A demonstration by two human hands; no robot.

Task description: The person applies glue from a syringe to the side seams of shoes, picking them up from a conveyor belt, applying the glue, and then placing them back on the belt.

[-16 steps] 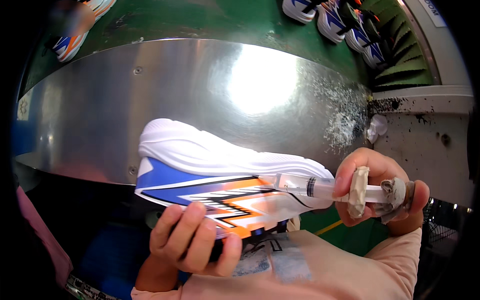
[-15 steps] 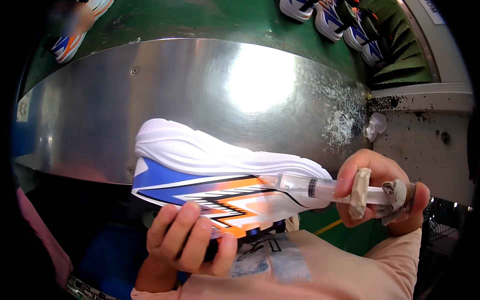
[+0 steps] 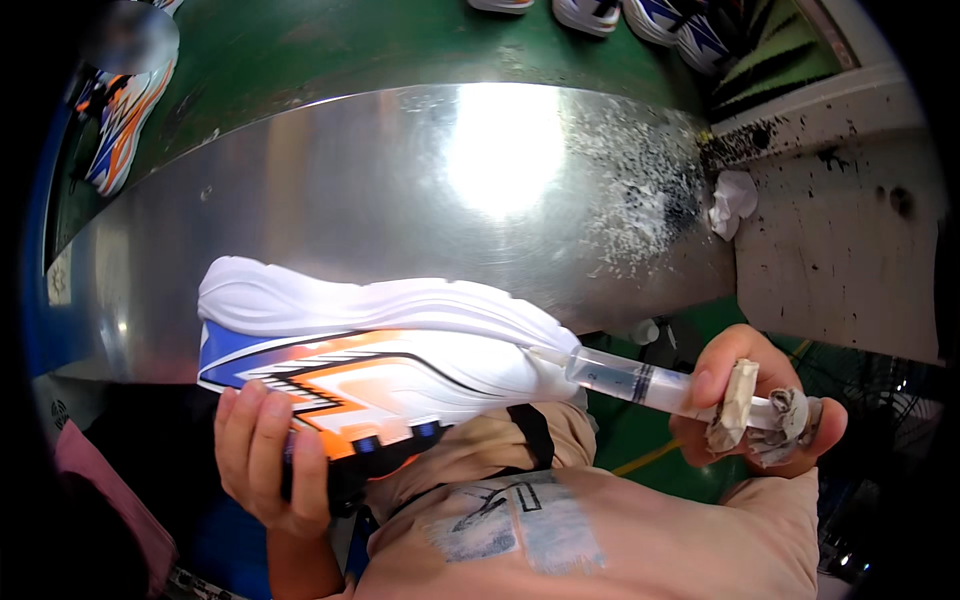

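Observation:
A white, blue and orange sports shoe (image 3: pixel 430 365) lies on its side in the air, its thick white sole (image 3: pixel 390 305) turned up and away from me. My left hand (image 3: pixel 265 450) is closed around the shoe's opening and black lining, with the thumb hidden. From the right, my right hand (image 3: pixel 745 390) grips a clear syringe (image 3: pixel 612 373) whose flange and plunger end are wrapped in dirty off-white tape. Its narrow tip meets the line between sole and upper near the toe; whether it touches is hard to tell.
Beyond the shoe is a curved steel tabletop (image 3: pixel 330 200) with whitish residue at its right. More shoes stand on the green surface behind, at the far left (image 3: pixel 125 135) and far right (image 3: pixel 588 14). Crumpled white paper (image 3: pixel 733 205) lies by a stained grey panel (image 3: pixel 830 230).
The shoe has shifted left in the view. The syringe tip has moved along the sole edge from the shoe's middle toward its toe. Both hands keep their holds.

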